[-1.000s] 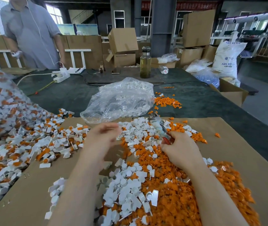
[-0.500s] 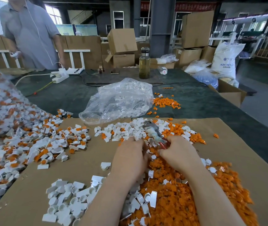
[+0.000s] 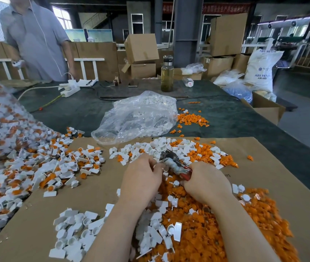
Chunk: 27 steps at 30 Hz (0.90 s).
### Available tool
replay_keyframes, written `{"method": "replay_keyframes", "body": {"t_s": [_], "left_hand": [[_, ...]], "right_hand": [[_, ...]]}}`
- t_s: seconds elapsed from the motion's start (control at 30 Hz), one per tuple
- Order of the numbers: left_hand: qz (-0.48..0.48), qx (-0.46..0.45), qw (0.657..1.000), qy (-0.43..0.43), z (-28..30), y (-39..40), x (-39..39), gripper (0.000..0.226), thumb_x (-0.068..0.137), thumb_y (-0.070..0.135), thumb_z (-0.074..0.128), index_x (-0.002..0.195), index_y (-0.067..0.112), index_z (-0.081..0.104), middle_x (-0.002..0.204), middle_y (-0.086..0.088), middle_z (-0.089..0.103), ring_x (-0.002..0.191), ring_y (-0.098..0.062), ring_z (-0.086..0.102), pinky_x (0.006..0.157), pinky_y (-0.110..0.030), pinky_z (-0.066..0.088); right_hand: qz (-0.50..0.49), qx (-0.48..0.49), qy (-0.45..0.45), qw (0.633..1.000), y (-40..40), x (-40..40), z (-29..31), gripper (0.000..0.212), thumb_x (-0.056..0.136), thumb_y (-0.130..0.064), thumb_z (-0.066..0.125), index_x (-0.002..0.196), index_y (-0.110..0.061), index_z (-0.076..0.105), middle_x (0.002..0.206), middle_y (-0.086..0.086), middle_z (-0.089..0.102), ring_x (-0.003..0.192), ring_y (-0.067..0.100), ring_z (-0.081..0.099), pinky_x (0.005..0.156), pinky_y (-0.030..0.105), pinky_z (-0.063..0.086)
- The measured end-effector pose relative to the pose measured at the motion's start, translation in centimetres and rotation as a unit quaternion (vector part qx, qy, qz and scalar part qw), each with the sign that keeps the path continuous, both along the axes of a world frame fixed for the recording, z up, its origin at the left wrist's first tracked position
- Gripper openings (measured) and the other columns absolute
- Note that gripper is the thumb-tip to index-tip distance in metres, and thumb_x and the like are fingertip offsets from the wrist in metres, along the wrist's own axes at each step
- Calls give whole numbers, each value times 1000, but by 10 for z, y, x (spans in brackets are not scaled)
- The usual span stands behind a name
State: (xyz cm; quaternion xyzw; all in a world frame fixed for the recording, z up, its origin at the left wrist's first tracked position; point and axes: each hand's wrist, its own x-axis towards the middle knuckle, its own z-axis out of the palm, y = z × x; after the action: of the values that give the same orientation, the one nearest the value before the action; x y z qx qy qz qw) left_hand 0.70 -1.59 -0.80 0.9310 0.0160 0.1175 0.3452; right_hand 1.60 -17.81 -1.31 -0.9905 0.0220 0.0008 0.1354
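Note:
My right hand grips the red handles of a pair of pliers, whose taped metal jaws point up and left. My left hand is curled at the jaws and pinches a small white part against them; the part itself is mostly hidden by my fingers. Both hands hover over a heap of orange plastic caps mixed with white plastic pieces on a brown cardboard sheet.
Assembled white-and-orange parts spread at the left. A clear bag of white pieces lies behind the cardboard, loose orange caps beside it. A bottle, a power strip and boxes stand farther back. A person stands at the far left.
My left hand has come in from the left to the pliers' jaws, bringing a white part. My right hand with the pliers stayed nearly in place.

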Motion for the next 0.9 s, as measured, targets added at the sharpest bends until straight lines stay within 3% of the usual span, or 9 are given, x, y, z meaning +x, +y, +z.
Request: {"method": "replay_keyframes", "body": {"t_s": [0.2,0.4,0.5,0.57,0.73,0.9], "left_hand": [[16,-173,984,37,3,9,3,12,84,21,74,84,26,64,85,12,64,77,-1,59,57,-15,38],[0,-295,954,52,9,10,1,35,81,9,77,106,33,71,97,10,65,83,0,60,50,-1,39],[11,-333,940,75,11,10,1,36,80,7,77,102,35,75,98,14,65,84,2,60,57,-8,38],[14,-351,933,82,10,10,1,31,79,5,78,96,31,75,92,7,67,80,-7,62,62,-15,42],[18,-393,916,81,10,8,3,26,70,17,89,87,16,69,88,-10,74,82,-23,73,73,-29,58],[24,-407,910,76,13,4,0,24,67,31,90,75,20,71,75,0,75,66,-10,67,59,-18,48]], "right_hand": [[-16,-13,6,1000,-2,-2,1,18,86,-37,64,95,-23,56,82,-5,59,71,11,58,55,26,49],[-10,14,10,1000,-1,-2,2,11,84,-29,62,91,-25,55,81,-6,58,71,11,58,63,30,56],[-6,25,0,1000,0,-2,2,11,83,-27,60,92,-27,54,81,-8,57,72,10,57,63,30,55],[-6,39,-11,999,0,-1,1,11,84,-28,59,93,-28,53,81,-9,56,72,10,56,59,28,51],[-15,135,-68,988,-2,0,2,15,90,-39,59,82,-28,51,76,-8,58,67,10,57,56,28,46],[-37,320,-97,942,-1,-3,8,21,85,-38,69,75,-22,61,65,-4,62,63,19,61,63,39,54]]}}
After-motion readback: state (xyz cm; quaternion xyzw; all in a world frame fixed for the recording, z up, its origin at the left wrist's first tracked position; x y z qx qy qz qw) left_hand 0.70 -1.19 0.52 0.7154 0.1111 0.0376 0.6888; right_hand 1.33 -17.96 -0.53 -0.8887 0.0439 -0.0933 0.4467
